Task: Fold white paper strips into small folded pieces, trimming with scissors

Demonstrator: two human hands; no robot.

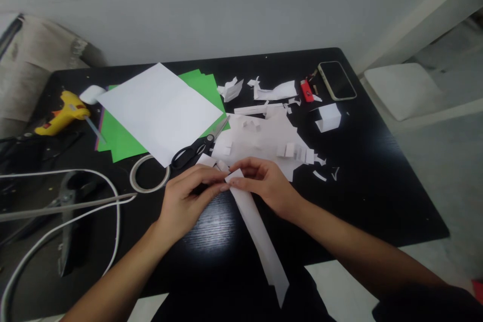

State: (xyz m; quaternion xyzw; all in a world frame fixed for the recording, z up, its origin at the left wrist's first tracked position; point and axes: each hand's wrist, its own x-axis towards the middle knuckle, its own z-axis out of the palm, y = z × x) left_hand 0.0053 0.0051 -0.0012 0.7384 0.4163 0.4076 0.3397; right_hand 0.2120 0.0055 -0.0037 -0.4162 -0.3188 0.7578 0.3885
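A long white paper strip (256, 229) hangs from my fingers toward the table's front edge, its lower end split into two layers. My left hand (190, 193) pinches the strip's top corner between thumb and fingertips. On the other side my right hand (269, 183) grips the same end, thumb on top and fingers behind. Just beyond my hands lie cut white paper pieces (260, 136), some folded. Black-handled scissors (198, 148) rest near my left fingers, blades pointing away to the right. A roll of tape (133, 173) lies left of my left hand.
White sheets (160, 110) lie over green paper (126, 148) at the back left. Left of them are a yellow glue gun (64, 113) and a white cable (116, 221). A red lighter (306, 90), a phone (337, 80) and a folded paper piece (329, 116) sit at the back right.
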